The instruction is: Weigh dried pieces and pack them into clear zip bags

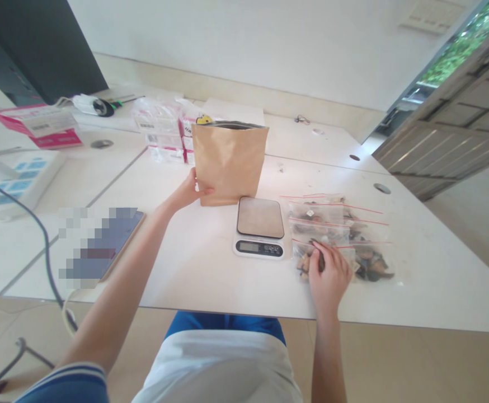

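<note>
An upright kraft paper pouch [230, 162] stands on the table with its top gaping. My left hand [192, 189] grips its lower left corner, thumb on the front. Just right of the pouch lies a white kitchen scale [260, 224] with a bare metal plate; its display cannot be read. Several clear zip bags [370, 260] with red seal lines, holding dark and brown dried pieces, overlap right of the scale. Over the nearest bag, my right hand [330, 271] is closed around a dark piece [321, 261], partly hidden by the fingers.
A phone [121, 246], partly blurred out, lies at left beside a cable. Behind the pouch are pink-and-white plastic-wrapped packs [160, 131]. Further left are a pink package [55, 127], a white tray with blue parts [22, 179] and a black computer case [38, 50].
</note>
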A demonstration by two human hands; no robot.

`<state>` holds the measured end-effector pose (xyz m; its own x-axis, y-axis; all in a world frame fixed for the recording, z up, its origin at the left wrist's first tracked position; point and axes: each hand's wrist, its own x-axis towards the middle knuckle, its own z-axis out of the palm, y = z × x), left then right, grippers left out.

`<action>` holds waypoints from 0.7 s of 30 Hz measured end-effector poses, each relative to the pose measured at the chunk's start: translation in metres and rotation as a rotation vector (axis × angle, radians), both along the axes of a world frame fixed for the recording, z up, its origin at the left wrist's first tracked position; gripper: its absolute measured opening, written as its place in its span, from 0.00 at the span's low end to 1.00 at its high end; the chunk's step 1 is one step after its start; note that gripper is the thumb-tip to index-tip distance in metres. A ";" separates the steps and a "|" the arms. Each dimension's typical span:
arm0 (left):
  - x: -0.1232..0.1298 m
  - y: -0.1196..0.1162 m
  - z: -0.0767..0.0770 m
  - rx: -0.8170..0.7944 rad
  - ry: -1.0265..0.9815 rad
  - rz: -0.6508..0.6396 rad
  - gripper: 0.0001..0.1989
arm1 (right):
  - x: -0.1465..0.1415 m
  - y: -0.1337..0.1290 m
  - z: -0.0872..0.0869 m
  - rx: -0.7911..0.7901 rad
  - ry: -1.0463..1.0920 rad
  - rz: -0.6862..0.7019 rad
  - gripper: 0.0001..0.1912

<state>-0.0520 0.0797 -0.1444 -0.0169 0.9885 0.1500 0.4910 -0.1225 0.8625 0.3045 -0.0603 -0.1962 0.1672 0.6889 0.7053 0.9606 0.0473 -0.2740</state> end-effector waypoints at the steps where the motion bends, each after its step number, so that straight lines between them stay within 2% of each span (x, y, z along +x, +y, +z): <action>1: 0.001 -0.007 0.000 -0.008 0.021 0.033 0.46 | 0.000 0.000 0.000 0.003 -0.004 0.002 0.16; 4: 0.010 -0.042 -0.006 -0.073 0.090 0.158 0.55 | 0.001 0.000 -0.001 0.005 -0.021 0.001 0.16; 5: 0.015 -0.059 -0.011 -0.124 0.151 0.192 0.54 | 0.001 0.000 0.000 0.002 -0.027 -0.001 0.16; 6: 0.021 -0.078 -0.016 -0.156 0.207 0.171 0.51 | 0.001 0.000 0.000 -0.002 -0.031 -0.004 0.16; 10: 0.059 -0.143 -0.043 -0.104 0.405 -0.195 0.40 | 0.001 -0.001 0.000 -0.008 -0.030 -0.004 0.17; 11: 0.069 -0.153 -0.048 -0.066 0.443 -0.226 0.37 | 0.000 -0.001 0.001 -0.009 -0.025 -0.004 0.17; 13: 0.089 -0.162 -0.058 0.027 0.500 -0.200 0.32 | 0.000 -0.001 0.000 -0.013 -0.012 -0.004 0.17; 16: 0.109 -0.160 -0.065 0.108 0.482 -0.050 0.25 | 0.001 -0.001 0.000 -0.018 0.007 -0.008 0.18; 18: 0.114 -0.156 -0.067 0.148 0.434 0.044 0.21 | 0.001 0.000 -0.001 -0.018 0.016 -0.012 0.19; 21: 0.114 -0.154 -0.069 0.198 0.364 0.094 0.19 | 0.001 0.000 -0.001 -0.026 0.014 -0.026 0.20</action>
<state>0.0617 -0.0742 -0.2135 -0.0160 0.9368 0.3495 0.7759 -0.2088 0.5953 0.3055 -0.0607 -0.1970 0.1950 0.7023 0.6847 0.9575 0.0149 -0.2879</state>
